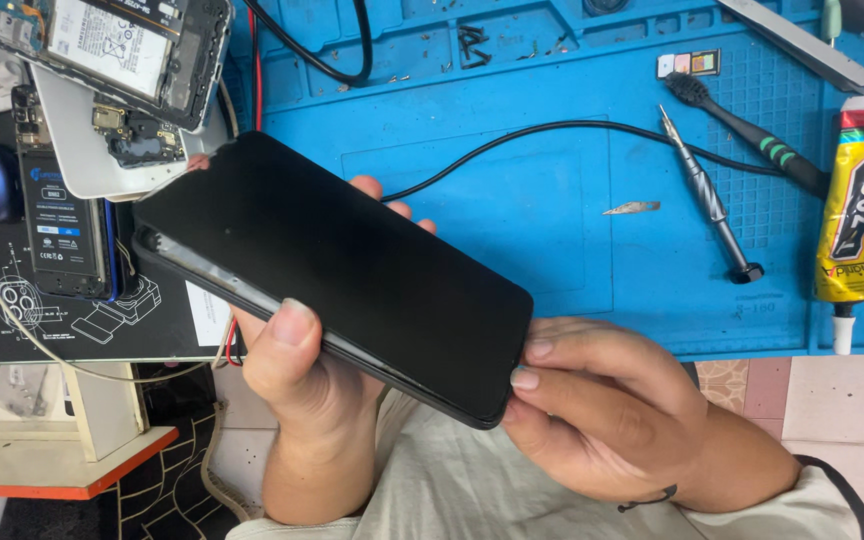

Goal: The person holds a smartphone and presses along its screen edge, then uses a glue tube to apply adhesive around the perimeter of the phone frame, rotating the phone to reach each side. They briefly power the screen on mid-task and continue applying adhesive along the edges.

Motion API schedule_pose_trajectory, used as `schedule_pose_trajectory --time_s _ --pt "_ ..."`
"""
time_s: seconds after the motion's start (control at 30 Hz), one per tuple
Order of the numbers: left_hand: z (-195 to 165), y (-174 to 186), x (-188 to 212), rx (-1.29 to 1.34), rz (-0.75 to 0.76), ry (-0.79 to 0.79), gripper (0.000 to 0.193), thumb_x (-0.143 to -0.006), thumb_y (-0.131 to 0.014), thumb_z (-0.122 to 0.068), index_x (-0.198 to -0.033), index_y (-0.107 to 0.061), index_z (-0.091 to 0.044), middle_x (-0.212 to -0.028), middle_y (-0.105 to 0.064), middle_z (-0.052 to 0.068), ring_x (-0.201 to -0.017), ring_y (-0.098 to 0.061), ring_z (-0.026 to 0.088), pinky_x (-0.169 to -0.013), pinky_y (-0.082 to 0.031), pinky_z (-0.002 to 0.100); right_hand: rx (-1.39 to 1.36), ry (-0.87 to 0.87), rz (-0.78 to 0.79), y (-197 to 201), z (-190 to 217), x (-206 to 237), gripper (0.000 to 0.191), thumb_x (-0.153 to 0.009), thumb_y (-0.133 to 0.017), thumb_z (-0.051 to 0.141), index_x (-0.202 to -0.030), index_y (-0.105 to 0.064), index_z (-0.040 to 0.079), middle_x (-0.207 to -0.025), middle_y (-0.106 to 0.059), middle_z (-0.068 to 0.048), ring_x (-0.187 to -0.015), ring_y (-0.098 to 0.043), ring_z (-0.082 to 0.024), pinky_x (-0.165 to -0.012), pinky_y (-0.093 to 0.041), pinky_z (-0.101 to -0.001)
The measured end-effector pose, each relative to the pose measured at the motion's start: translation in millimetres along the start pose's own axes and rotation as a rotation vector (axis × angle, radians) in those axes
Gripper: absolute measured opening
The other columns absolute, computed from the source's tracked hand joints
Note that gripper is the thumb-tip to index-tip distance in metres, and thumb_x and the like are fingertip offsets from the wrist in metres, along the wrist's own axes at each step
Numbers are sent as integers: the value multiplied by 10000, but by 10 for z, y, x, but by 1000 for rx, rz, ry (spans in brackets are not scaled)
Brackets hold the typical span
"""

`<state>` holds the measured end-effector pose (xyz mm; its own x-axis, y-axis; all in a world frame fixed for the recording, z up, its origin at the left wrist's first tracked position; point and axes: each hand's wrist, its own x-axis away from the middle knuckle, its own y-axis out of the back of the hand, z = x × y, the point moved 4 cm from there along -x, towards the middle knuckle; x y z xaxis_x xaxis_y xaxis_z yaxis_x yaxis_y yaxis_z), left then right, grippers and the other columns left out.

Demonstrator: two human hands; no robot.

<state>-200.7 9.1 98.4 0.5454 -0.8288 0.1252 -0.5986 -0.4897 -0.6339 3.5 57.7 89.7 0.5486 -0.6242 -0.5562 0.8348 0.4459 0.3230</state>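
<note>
Phone: the black phone (337,270) is a flat slab with round corners and a smooth, shiny glass front. It is held tilted, up in the air, just in front of the blue mat.
Left hand: the left hand (297,370) wraps around the phone from below, thumb pressed on the near long edge, fingertips peeking out past the far edge.
Right hand: the right hand (612,410) pinches the phone's lower right corner with its fingertips.
Mat: the blue mat (552,230) is soft rubber with little trays and ridges pressed into it. It lies flat on the counter.
Cable: a thin black cable (552,128) curls over the mat, behind the phone.
Screwdriver: a skinny grey metal screwdriver (707,195) lies on the mat, right of the phone.
Brush: a black brush (752,135) with green grip bands crosses just behind the screwdriver.
Glue: a yellow squeezy glue tube (860,215) with a red top edge lies at the mat's right side.
Open phones: two opened phones (112,45) with their insides showing sit left of the mat.
</note>
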Motion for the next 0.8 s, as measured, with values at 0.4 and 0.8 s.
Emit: schedule_pose_trajectory --time_s 0.4,0.8 --pt "189 -206 57 78 -85 81 844 -910 -705 -328 -1637 -290 -217 -1358 -602 249 -1205 -634 370 -1095 -513 585 47 10 -8 197 -96 -30 373 -880 -851 229 -1099 -618 36 -1092 -608 -136 -919 -724 -241 -813 -635 -332" --pt "241 -128 88 128 61 103 930 -892 -715 -355 -1669 -260 -123 -1456 -529 274 -1294 -590 393 -1167 -457 597 35 21 18 246 -128 40 439 -865 -852 323 -1103 -609 45 -1064 -596 -115 -912 -710 -240 -829 -651 -380"
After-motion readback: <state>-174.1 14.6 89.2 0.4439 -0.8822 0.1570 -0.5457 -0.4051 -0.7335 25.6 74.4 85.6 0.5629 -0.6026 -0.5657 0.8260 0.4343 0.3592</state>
